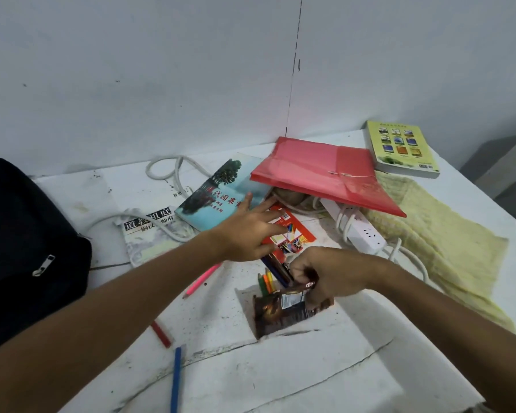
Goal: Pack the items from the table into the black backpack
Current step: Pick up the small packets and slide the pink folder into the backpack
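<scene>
On the white bench (295, 368) lie three books (221, 195), one red folder (325, 174), one power strip (361, 231) and three loose pencils (201, 278). The left hand (251, 231) hovers open over a red pencil box (292, 231); the right hand (319, 275) grips a brown wrapper (286, 311) and pencils. The black backpack (27, 242) sits far left.

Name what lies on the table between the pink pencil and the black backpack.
In the head view, between the pink pencil and the black backpack, only the person's left forearm crosses above; the white table there is bare.
</scene>
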{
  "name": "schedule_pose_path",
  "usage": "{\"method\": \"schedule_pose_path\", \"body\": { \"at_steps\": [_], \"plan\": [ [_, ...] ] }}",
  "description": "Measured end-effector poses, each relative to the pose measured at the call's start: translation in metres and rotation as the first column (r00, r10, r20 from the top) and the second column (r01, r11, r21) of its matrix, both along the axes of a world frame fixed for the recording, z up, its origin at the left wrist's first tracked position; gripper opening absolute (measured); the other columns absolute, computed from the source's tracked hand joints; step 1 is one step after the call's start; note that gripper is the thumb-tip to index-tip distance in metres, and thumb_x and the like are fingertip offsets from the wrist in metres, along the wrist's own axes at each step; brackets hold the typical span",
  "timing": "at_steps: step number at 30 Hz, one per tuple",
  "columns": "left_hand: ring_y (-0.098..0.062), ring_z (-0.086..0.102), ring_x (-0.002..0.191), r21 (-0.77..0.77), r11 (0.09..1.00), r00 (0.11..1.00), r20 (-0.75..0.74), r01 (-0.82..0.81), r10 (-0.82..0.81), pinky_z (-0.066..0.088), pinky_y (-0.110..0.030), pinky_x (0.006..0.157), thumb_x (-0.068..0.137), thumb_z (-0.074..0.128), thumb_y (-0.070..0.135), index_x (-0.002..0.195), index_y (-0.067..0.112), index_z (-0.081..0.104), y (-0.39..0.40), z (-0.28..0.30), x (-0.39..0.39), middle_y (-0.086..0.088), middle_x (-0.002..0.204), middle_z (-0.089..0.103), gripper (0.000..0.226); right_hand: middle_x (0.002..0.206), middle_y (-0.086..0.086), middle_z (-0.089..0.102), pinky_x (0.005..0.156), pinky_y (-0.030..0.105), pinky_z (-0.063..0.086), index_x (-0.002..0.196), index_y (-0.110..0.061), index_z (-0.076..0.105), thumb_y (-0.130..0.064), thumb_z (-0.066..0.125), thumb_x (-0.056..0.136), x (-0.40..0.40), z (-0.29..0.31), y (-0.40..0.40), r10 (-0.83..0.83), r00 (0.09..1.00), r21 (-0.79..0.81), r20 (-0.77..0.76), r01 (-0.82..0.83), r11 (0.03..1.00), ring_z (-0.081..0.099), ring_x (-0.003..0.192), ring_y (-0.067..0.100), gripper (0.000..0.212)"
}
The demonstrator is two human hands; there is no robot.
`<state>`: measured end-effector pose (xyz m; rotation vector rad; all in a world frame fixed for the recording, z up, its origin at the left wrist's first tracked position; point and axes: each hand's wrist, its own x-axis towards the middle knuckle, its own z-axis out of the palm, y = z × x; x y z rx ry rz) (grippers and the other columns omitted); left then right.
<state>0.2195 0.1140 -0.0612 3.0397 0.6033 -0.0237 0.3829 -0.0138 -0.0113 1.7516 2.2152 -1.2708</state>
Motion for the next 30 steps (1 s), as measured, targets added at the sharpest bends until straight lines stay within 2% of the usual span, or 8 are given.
{"method": "schedule_pose_path", "body": {
  "at_steps": [6,11,14,17,20,22,25,30],
  "plan": [
    [-0.013,0.062,0.099,-0.349,0.937,0.802,0.552,-0.027,0.229,0.048,-0.024,0.086,0.082,0.061,0.015,0.103,0.004,0.072,-0.006,0.036,-0.037,-0.008,0.103,0.071,0.025,0.07,-0.006,0.059,0.061,0.031,0.05,0.064,-0.026,0.038,0.001,0.07,0.074,-0.026,0.024,0.012,0.147,0.968,0.361,-0.203,-0.065,0.93,0.06,0.069,0.008,0.043],
    [-0.018,0.067,0.082,-0.932,0.341,0.726,0.151,-0.121,0.671,0.052,-0.027,0.061,0.085,0.061,0.023,0.111,0.012,0.066,-0.011,0.072,-0.11,-0.005,0.095,0.069,0.028,0.093,0.008,0.067,0.077,0.037,0.045,0.076,-0.021,0.044,-0.008,0.053,0.085,-0.081,0.014,0.049,0.385,0.923,0.949,0.024,-0.141,0.28,0.057,0.093,0.029,0.019],
    [-0.025,0.069,0.082,-0.974,0.224,0.619,0.167,-0.015,0.767,0.056,-0.034,0.071,0.071,0.067,0.008,0.109,0.014,0.065,-0.012,0.072,-0.143,-0.011,0.09,0.071,0.039,0.108,0.014,0.062,0.086,0.039,0.043,0.087,-0.012,0.053,-0.019,0.057,0.091,-0.095,-0.011,0.068,0.262,0.959,0.99,0.106,-0.127,0.067,0.053,0.105,0.03,0.009],
    [-0.022,0.069,0.081,-0.96,0.278,0.454,0.238,-0.023,0.859,0.058,-0.034,0.075,0.068,0.073,0.001,0.103,0.011,0.067,-0.017,0.074,-0.19,-0.01,0.089,0.071,0.037,0.122,0.008,0.053,0.094,0.03,0.045,0.114,-0.02,0.05,-0.005,0.069,0.08,-0.131,-0.021,0.083,0.105,0.966,0.875,-0.236,0.164,0.456,0.052,0.113,0.023,0.042],
    [-0.02,0.071,0.08,-0.946,0.318,0.36,0.274,-0.067,0.892,0.057,-0.028,0.073,0.074,0.073,-0.007,0.098,0.008,0.069,-0.023,0.079,-0.23,-0.008,0.088,0.074,0.029,0.103,0.002,0.064,0.068,0.023,0.056,0.111,-0.019,0.054,0.013,0.046,0.089,-0.165,0.001,0.088,-0.212,0.565,0.098,-0.797,0.468,0.878,0.066,0.089,0.018,0.04],
    [-0.024,0.071,0.086,-0.939,0.32,0.368,0.254,-0.129,0.894,0.057,-0.031,0.076,0.075,0.074,-0.005,0.102,0.006,0.07,-0.029,0.082,-0.254,-0.012,0.093,0.074,0.03,0.092,0.01,0.067,0.058,0.032,0.057,0.107,-0.012,0.061,-0.003,0.043,0.094,-0.185,0.016,0.091,-0.433,0.358,-0.338,-0.827,0.299,0.892,0.068,0.073,0.023,0.024],
    [-0.026,0.071,0.092,-0.92,0.309,0.459,0.173,-0.239,0.871,0.057,-0.032,0.081,0.077,0.075,0.001,0.11,0.004,0.07,-0.038,0.088,-0.282,-0.014,0.099,0.074,0.033,0.079,0.009,0.071,0.055,0.031,0.056,0.101,-0.008,0.066,-0.033,0.054,0.083,-0.215,0.028,0.091,-0.375,0.488,-0.367,-0.788,0.118,0.923,0.067,0.066,0.021,0.033],
    [-0.015,0.07,0.088,-0.785,0.428,0.482,0.191,-0.449,0.855,0.056,-0.027,0.081,0.08,0.076,0.019,0.117,0.014,0.067,-0.049,0.097,-0.32,-0.003,0.095,0.074,0.038,0.101,0.022,0.069,0.072,0.039,0.06,0.113,0.001,0.064,0.006,0.062,0.081,-0.266,0.014,0.085,-0.375,0.54,-0.389,-0.753,0.094,0.916,0.07,0.086,0.031,0.032]
  ]
}}
